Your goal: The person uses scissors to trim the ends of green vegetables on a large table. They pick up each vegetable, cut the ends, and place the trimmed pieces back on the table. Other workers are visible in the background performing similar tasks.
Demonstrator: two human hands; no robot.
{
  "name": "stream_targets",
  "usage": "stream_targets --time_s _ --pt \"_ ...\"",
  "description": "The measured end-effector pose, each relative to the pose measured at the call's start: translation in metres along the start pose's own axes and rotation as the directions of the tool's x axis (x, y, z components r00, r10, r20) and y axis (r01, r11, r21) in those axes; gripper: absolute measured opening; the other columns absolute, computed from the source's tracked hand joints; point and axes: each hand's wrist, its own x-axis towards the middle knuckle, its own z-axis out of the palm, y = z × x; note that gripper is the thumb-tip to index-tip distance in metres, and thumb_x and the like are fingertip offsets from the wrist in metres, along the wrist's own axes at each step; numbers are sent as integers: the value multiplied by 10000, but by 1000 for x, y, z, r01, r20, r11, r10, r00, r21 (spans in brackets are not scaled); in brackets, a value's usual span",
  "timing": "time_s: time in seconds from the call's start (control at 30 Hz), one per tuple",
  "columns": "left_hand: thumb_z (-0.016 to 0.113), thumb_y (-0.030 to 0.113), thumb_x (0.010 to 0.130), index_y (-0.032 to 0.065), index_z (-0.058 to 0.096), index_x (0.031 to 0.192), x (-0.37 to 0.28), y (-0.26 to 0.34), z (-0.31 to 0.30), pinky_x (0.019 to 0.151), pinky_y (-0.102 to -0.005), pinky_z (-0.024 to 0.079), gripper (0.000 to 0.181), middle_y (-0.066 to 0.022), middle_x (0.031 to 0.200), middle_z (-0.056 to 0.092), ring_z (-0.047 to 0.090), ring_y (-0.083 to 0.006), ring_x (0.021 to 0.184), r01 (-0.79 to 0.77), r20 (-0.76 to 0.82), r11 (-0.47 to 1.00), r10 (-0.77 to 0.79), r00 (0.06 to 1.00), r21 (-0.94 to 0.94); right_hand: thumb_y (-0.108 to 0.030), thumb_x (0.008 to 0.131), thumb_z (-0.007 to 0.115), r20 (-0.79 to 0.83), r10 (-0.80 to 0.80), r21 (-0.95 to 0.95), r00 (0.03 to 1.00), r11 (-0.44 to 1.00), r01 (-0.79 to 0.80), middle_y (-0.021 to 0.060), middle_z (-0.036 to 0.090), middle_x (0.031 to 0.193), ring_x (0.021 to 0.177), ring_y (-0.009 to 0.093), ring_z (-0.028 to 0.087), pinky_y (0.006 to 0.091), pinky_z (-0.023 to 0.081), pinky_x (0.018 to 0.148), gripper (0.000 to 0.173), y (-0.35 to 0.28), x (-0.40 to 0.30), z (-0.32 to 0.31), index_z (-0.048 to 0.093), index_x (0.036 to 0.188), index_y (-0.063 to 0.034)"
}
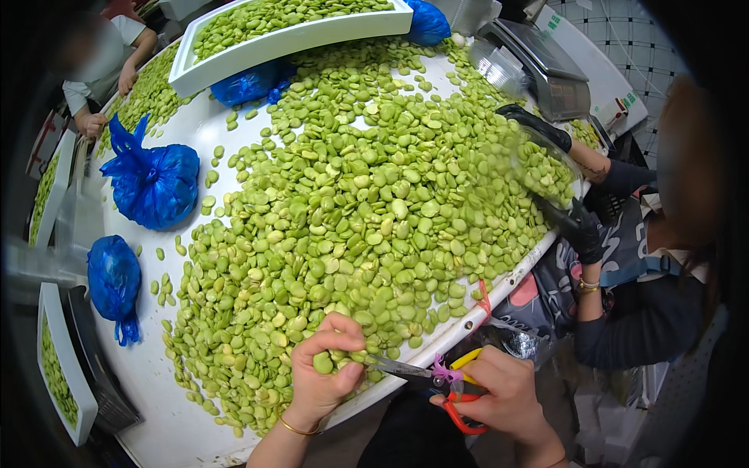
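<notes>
A large heap of green broad beans (351, 222) lies on a white tabletop (146, 403). At the near edge, my left hand (329, 368) holds a broad bean (322, 362) between its curled fingers. To its right, my right hand (500, 392) grips a pair of scissors (404, 368) with one yellow and one red handle. Pink string is tied around the scissors near the pivot. The blade tips point left and reach the fingertips of my left hand; whether they touch a bean there is hidden.
Blue knotted plastic bags (155, 184) lie left. A white foam box (292, 47) of beans stands on the far side, a scale (541, 70) far right. A black-gloved co-worker (585, 231) holds a clear container (547, 169) of beans. Another person's hands (92, 124) are far left.
</notes>
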Motion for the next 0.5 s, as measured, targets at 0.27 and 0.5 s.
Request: stream_targets --time_s 0.27,0.5 --pt "688 -26 690 49 681 907 3 8 2 812 -274 439 230 -69 938 551 529 -154 868 -91 65 961 76 995 261 -382 616 819 97 16 -53 995 999 -11 4 478 652 503 168 533 291 404 415 364 -8 6 -24 614 727 -102" --pt "684 -40 674 45 686 894 5 12 1 832 -283 435 236 -66 941 546 530 -155 874 -76 141 940 30 990 332 -366 625 815 160 -9 -74 987 997 22 11 484 656 546 171 545 298 420 437 369 -5 7 -35 587 720 -92"
